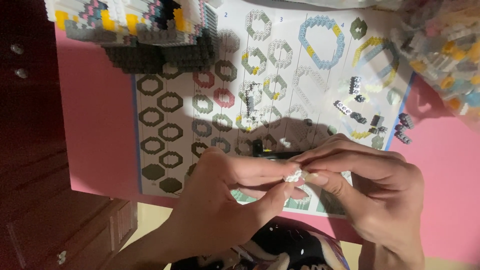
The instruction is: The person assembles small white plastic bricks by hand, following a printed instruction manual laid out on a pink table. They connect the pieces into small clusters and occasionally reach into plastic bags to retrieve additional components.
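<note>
My left hand (225, 195) and my right hand (370, 190) meet at the middle of the view, fingertips pinched together on a small cluster of white micro bricks (295, 175). Both hands hover over the near edge of a printed instruction sheet (165, 65) covered with ring-shaped build diagrams. A black tool (272, 152) lies on the sheet just beyond my fingers, partly hidden by them.
A large layered brick model (150, 35) stands at the top left on the pink table (95, 130). A clear bag of mixed bricks (445, 45) sits top right. Small dark and white loose bricks (370, 117) lie on the sheet's right side. A dark wooden cabinet (30, 150) is on the left.
</note>
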